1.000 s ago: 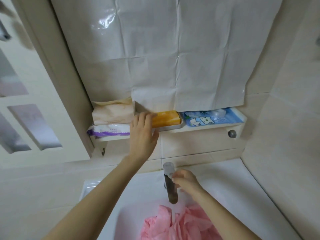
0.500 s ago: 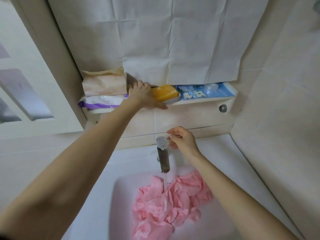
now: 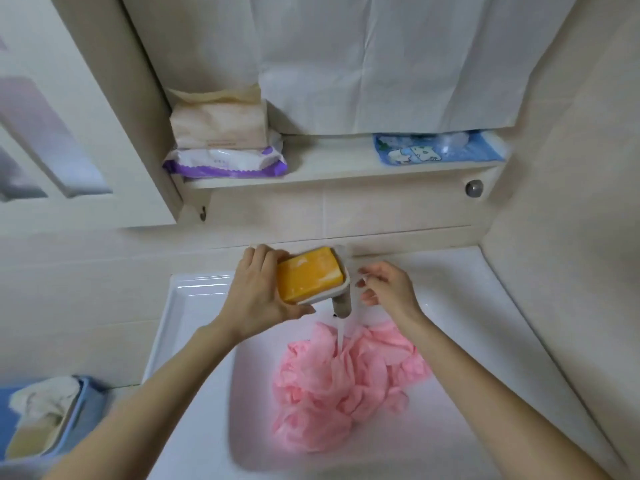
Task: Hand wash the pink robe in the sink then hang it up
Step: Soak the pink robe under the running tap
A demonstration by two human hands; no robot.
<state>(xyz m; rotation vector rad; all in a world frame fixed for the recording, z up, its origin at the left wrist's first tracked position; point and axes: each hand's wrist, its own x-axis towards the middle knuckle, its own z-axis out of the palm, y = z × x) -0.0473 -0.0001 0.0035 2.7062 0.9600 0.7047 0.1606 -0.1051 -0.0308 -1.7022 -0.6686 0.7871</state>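
The pink robe (image 3: 346, 382) lies crumpled in the white sink (image 3: 194, 306). Water runs onto it from the faucet (image 3: 342, 304). My left hand (image 3: 258, 296) grips a white soap dish (image 3: 329, 294) with an orange soap bar (image 3: 309, 278) in it, held above the sink's back left, just left of the faucet. My right hand (image 3: 388, 289) hovers just right of the faucet, fingers loosely curled, holding nothing.
A wall shelf (image 3: 329, 168) above the sink holds a beige tissue pack (image 3: 218, 124), a purple-and-white wipes pack (image 3: 225, 162) and a blue packet (image 3: 436, 150). A blue bin (image 3: 69, 417) with cloths stands at the lower left. Tiled walls close in on the right.
My left hand has taken the soap dish with the orange bar off the shelf and brought it down beside the faucet. My right hand has come off the faucet top.
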